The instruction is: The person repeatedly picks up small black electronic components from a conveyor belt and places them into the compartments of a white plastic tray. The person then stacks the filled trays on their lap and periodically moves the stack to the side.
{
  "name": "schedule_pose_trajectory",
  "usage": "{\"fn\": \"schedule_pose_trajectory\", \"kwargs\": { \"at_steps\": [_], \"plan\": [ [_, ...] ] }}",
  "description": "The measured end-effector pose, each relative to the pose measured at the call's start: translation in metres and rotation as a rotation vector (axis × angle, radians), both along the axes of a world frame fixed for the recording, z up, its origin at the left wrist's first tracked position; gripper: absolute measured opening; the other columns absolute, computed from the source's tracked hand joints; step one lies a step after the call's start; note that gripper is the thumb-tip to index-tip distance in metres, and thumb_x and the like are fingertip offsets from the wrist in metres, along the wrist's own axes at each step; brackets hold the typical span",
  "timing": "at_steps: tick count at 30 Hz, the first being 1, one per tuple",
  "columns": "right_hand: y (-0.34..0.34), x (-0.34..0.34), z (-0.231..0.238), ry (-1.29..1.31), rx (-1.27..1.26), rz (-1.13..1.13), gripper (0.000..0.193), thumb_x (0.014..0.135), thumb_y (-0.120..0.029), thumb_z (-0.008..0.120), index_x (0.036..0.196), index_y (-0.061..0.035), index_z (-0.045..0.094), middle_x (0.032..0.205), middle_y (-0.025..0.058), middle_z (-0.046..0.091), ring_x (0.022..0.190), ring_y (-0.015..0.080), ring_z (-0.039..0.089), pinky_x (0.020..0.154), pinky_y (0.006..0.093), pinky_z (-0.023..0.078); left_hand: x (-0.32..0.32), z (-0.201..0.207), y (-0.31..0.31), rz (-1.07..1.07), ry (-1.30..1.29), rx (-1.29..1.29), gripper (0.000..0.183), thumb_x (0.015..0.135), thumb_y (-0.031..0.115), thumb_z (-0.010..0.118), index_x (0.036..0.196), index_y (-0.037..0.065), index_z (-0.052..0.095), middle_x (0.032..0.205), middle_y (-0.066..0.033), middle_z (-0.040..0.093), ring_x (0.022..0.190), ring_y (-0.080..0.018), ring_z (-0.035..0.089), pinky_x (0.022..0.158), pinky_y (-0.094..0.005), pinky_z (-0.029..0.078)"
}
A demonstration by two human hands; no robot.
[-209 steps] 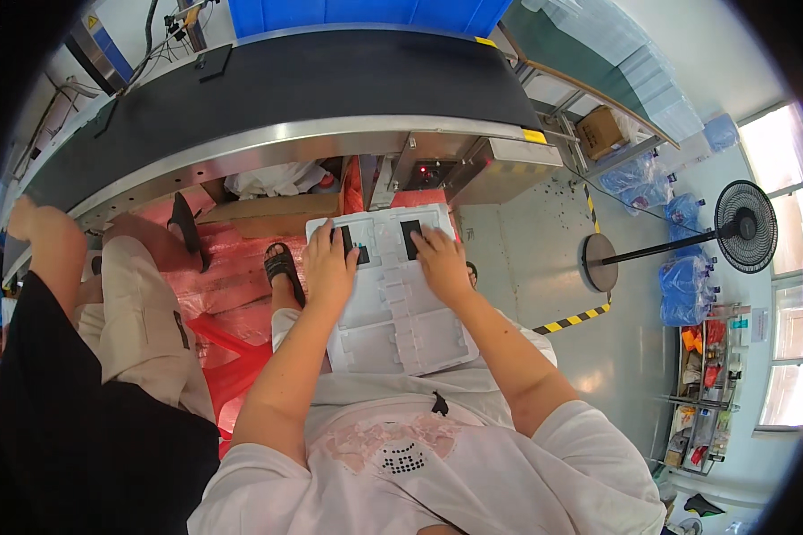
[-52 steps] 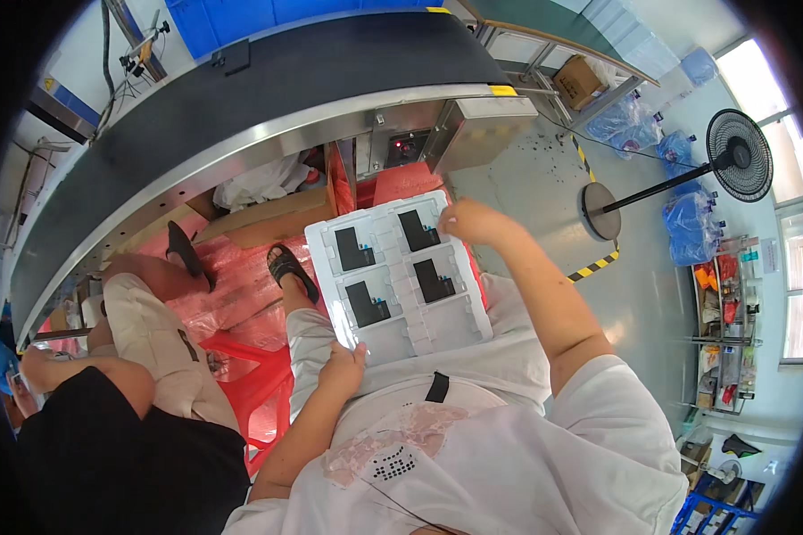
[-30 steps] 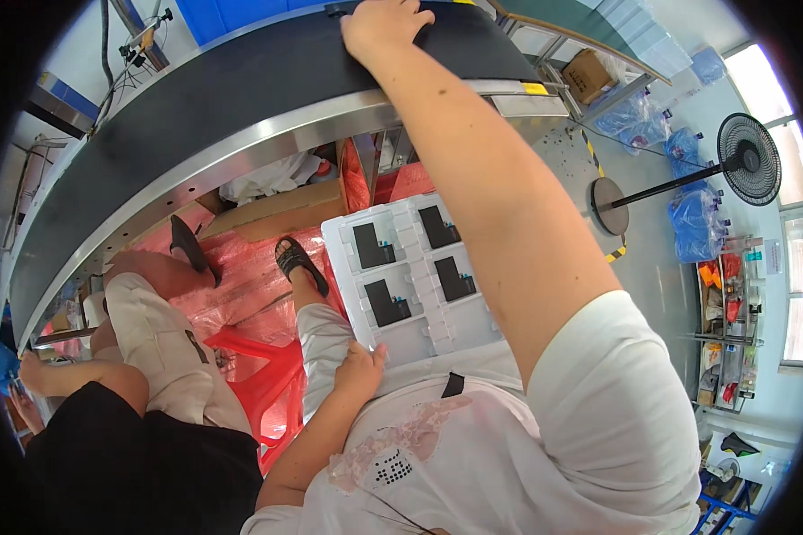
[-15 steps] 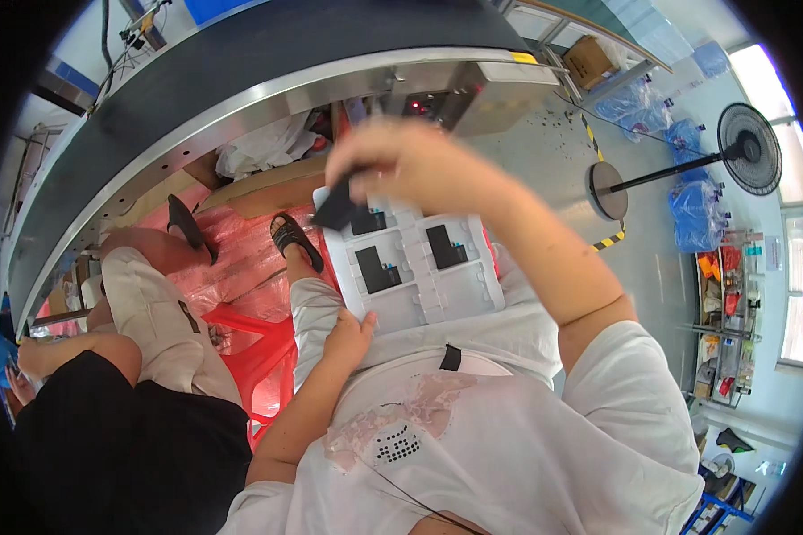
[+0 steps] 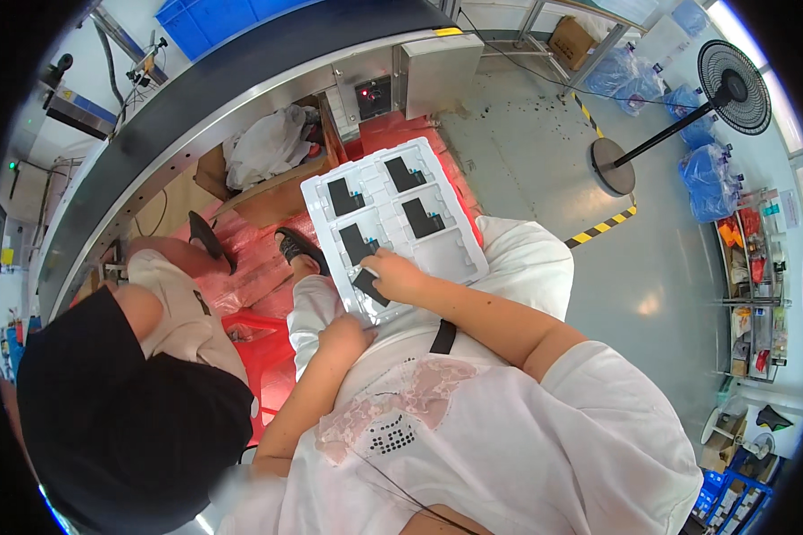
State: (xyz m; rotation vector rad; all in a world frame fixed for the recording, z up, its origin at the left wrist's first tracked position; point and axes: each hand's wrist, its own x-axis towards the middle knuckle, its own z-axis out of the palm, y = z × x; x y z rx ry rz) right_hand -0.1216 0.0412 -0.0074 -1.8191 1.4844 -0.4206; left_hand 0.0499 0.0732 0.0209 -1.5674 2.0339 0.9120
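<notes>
Beyond the person's knees runs a long conveyor with a black belt (image 5: 268,67), and nearer, over the lap, lies a tilted white compartment tray (image 5: 443,257). The left hand (image 5: 345,339) touches its near left corner, its grip too hidden to tell, while the right hand (image 5: 397,276) pinches a flat black piece (image 5: 368,287) over the near left compartment. Four similar black pieces (image 5: 421,218) sit in compartments farther up.
</notes>
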Motion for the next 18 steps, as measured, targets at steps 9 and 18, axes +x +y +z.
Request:
{"fn": "schedule_pose_trajectory", "kwargs": {
  "at_steps": [9,18],
  "plan": [
    [0.056,-0.033,-0.002,0.075,-0.263,-0.122,0.033,0.072,-0.005,0.062,0.104,-0.0039,0.059,0.099,0.016,0.055,0.093,0.0348,0.053,0.081,0.0423,0.045,-0.024,0.009,0.015,0.044,0.268,-0.671,0.055,0.075,0.036,0.068,0.109,-0.004,0.051,0.118,-0.0242,0.047,0.109,-0.0374,0.048,0.086,-0.046,0.043],
    [0.071,-0.063,-0.007,-0.123,-0.154,-0.368,0.025,0.076,-0.006,0.06,0.101,-0.0016,0.06,0.097,0.0193,0.056,0.094,0.0351,0.055,0.081,0.0402,0.046,-0.05,-0.009,-0.014,-0.163,0.195,-0.599,0.062,0.066,0.027,0.076,0.114,-0.001,0.047,0.114,-0.0179,0.045,0.103,-0.0333,0.048,0.083,-0.0446,0.043]
  ]
}}
